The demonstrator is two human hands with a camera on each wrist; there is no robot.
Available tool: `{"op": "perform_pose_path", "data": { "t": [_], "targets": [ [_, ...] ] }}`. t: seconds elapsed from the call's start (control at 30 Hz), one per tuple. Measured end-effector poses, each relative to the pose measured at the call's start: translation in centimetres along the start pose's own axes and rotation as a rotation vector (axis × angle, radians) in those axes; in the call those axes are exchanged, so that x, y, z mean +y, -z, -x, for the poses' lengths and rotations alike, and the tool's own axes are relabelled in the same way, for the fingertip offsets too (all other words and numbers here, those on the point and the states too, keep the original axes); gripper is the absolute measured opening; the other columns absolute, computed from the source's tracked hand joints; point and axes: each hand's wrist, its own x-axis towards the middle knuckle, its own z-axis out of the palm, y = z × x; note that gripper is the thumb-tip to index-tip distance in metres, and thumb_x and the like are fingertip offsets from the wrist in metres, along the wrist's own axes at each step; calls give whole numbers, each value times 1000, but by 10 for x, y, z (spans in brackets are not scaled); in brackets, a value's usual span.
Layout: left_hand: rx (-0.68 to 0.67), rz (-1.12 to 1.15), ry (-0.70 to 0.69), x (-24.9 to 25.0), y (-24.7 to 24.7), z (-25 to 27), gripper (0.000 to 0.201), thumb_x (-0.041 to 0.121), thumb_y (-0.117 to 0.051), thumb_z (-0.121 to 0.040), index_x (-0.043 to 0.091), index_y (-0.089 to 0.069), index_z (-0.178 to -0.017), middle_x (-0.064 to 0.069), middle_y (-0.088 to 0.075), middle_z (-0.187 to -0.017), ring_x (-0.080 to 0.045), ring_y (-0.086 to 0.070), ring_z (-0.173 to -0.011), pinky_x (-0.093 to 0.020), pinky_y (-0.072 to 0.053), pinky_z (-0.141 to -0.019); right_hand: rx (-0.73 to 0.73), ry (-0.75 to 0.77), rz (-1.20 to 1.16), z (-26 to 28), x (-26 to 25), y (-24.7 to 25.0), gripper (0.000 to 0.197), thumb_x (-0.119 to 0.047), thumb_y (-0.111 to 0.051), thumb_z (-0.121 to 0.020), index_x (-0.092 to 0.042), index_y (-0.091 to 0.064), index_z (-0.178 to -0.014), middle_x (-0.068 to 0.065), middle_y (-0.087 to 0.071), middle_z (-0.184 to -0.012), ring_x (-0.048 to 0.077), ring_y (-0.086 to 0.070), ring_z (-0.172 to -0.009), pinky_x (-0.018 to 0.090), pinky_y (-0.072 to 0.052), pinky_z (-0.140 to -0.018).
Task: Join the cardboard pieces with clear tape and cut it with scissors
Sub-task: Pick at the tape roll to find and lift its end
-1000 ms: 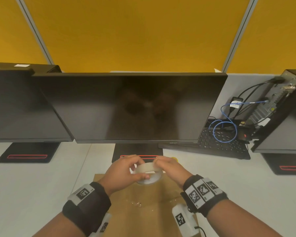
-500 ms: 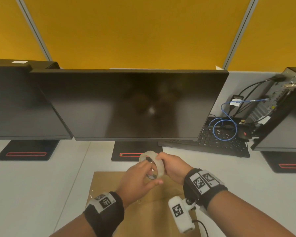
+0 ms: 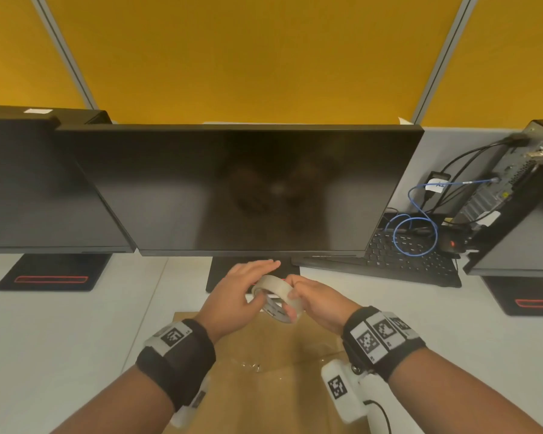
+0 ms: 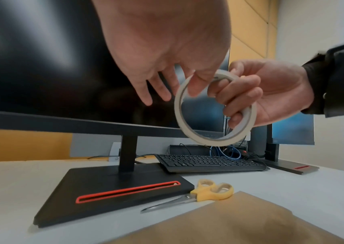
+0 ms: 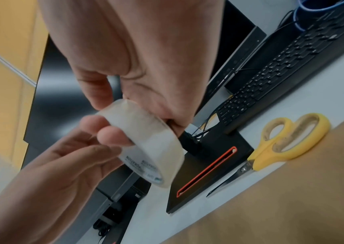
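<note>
A roll of clear tape (image 3: 276, 289) hangs in the air above the brown cardboard (image 3: 264, 386). My right hand (image 3: 317, 302) grips it, with fingers curled through the core (image 4: 235, 105). My left hand (image 3: 235, 296) has its fingers stretched straight past the roll, and only its thumb (image 5: 112, 135) presses on the tape's outer face (image 5: 152, 140). Yellow-handled scissors (image 4: 208, 193) lie shut on the desk at the cardboard's far edge (image 5: 288, 142), beside the monitor base. In the head view my hands hide them.
A dark monitor (image 3: 248, 189) stands just behind my hands, its black base (image 4: 114, 186) touching the scissors' blades. A black keyboard (image 3: 411, 258) with a coiled blue cable (image 3: 414, 236) lies to the right. More monitors stand at the far left (image 3: 29, 189) and right (image 3: 514, 245).
The roll has turned from lying flat to standing on edge. My left hand has let go its grip and stretched its fingers out, with the thumb staying on the tape. My right hand still holds it.
</note>
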Motion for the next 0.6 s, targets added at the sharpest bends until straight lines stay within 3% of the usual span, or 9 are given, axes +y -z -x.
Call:
{"op": "perform_pose_path", "data": {
  "t": [0.07, 0.2, 0.3, 0.4, 0.47, 0.53, 0.6],
  "targets": [
    [-39, 36, 35, 0, 0, -2, 52, 11, -53, -91, 49, -48, -127, 40, -42, -114, 17, -41, -106, -12, -37, -97, -24, 15, 13, 0, -1, -3, 14, -25, -43, -74, -24, -56, -77, -2, -58, -76, 33, -53, -103, 42, -38, -96],
    [-2, 149, 83, 1, -1, -2, 55, 3, -51, -91, 51, -52, -118, 35, -50, -106, 16, -46, -105, -9, -41, -88, -41, 31, 0, 0, 0, -8, 13, -23, -43, -71, -26, -55, -74, -1, -59, -79, 29, -52, -108, 48, -33, -105],
    [43, 239, 124, 1, -4, 1, 53, 2, -54, -90, 52, -53, -108, 30, -54, -104, 18, -47, -101, -5, -42, -83, -58, 42, 6, 1, 2, -9, 12, -30, -47, -69, -32, -58, -72, -1, -61, -84, 32, -51, -116, 51, -33, -108],
    [74, 309, 177, -1, -7, 5, 52, 3, -56, -90, 53, -55, -104, 26, -58, -106, 17, -50, -100, -12, -44, -86, -69, 26, -7, 6, 0, -12, 18, -20, -44, -76, -30, -58, -71, 13, -62, -103, 27, -52, -117, 44, -34, -107],
    [90, 329, 200, -1, -9, 7, 53, 2, -55, -90, 53, -55, -105, 26, -59, -106, 15, -51, -101, -16, -44, -90, -84, 23, -18, 7, 1, -13, 23, -14, -42, -80, -28, -56, -69, 15, -61, -111, 23, -53, -116, 39, -34, -105],
    [104, 322, 204, 0, -10, 8, 54, 0, -54, -90, 52, -55, -106, 28, -58, -105, 16, -50, -101, -17, -44, -92, -96, 53, -21, 8, 1, -14, 19, -16, -44, -77, -28, -56, -67, 14, -60, -114, 24, -52, -118, 41, -34, -106],
    [113, 311, 209, 1, -9, 8, 53, 0, -53, -90, 49, -55, -110, 29, -58, -103, 15, -50, -102, -18, -43, -93, -93, 65, -3, 8, -1, -14, 10, -23, -50, -71, -30, -57, -70, 10, -63, -107, 25, -54, -112, 41, -37, -104]
  ]
}}
